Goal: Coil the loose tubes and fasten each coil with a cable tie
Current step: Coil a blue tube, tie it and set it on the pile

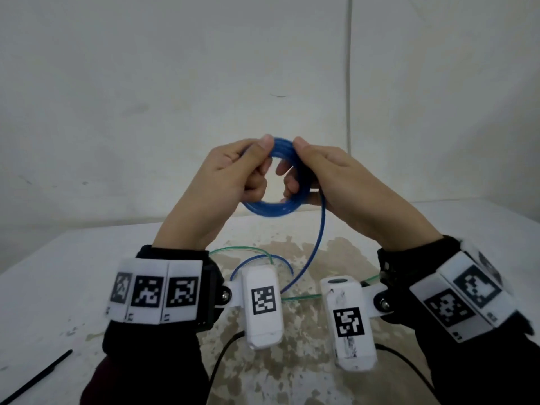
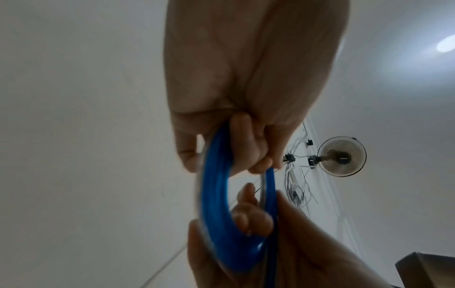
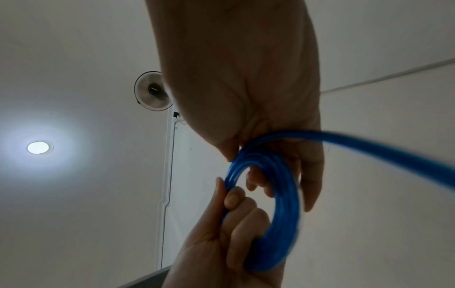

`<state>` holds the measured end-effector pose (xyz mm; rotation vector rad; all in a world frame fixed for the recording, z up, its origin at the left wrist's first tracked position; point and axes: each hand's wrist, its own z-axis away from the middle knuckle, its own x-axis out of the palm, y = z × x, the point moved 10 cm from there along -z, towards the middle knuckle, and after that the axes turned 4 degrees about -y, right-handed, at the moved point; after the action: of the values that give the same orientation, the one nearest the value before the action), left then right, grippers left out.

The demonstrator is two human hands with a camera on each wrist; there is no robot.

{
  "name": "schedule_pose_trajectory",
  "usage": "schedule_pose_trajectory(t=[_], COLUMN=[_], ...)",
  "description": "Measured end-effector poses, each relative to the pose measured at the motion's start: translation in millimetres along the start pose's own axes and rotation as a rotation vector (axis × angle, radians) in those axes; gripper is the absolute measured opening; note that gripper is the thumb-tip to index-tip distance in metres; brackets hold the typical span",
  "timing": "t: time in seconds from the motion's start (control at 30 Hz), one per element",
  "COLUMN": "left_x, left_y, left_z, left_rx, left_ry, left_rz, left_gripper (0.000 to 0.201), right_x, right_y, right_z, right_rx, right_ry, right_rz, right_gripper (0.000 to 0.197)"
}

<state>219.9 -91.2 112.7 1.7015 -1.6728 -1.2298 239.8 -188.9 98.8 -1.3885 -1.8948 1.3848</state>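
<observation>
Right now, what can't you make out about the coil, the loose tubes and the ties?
- blue tube: its loose end passes behind the left wrist camera, head view.
- green tube: its run is hidden by both wrists.
- black cable tie: cut off by the frame's lower left edge.

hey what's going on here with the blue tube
A person is winding a blue tube into a coil, held up above the table. The left hand and right hand each grip a side of the coil. A loose tail of the tube hangs down to the table. A green tube and a black cable tie lie unused.
</observation>
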Motion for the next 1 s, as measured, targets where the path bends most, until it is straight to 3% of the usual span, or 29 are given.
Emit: schedule_pose_trajectory(t=[0.1,0.23,0.33,0.67,0.87,1.0], left_x=[-4.9,13.0,18.3,13.3,23.0,16.3], left_y=[0.7,-11.6,-15.5,-13.1,-18.0,-10.7], left_z=[-2.0,-2.3,-1.3,-3.4,3.7,0.2], left_rx=[0.036,-0.096,-0.116,-0.103,-0.183,-0.115], left_ry=[0.061,-0.082,-0.132,-0.079,-0.212,-0.116], left_rz=[0.071,0.185,0.120,0.067,0.090,0.120], left_gripper=[0.036,0.037,0.036,0.043,0.042,0.038], right_x=[-5.4,-5.2,-4.2,-2.5,6.6,0.6], right_y=[-2.4,-4.1,-6.4,-5.8,-4.3,3.6], right_z=[-0.6,-0.3,0.4,2.1,5.2,1.8], right_rx=[-0.032,-0.047,-0.049,-0.049,-0.041,0.027], right_ry=[-0.006,-0.018,-0.010,-0.088,-0.190,-0.109], right_rz=[-0.053,-0.050,0.026,0.086,0.169,0.070], right_gripper=[0.038,0.037,0.038,0.036,0.038,0.045])
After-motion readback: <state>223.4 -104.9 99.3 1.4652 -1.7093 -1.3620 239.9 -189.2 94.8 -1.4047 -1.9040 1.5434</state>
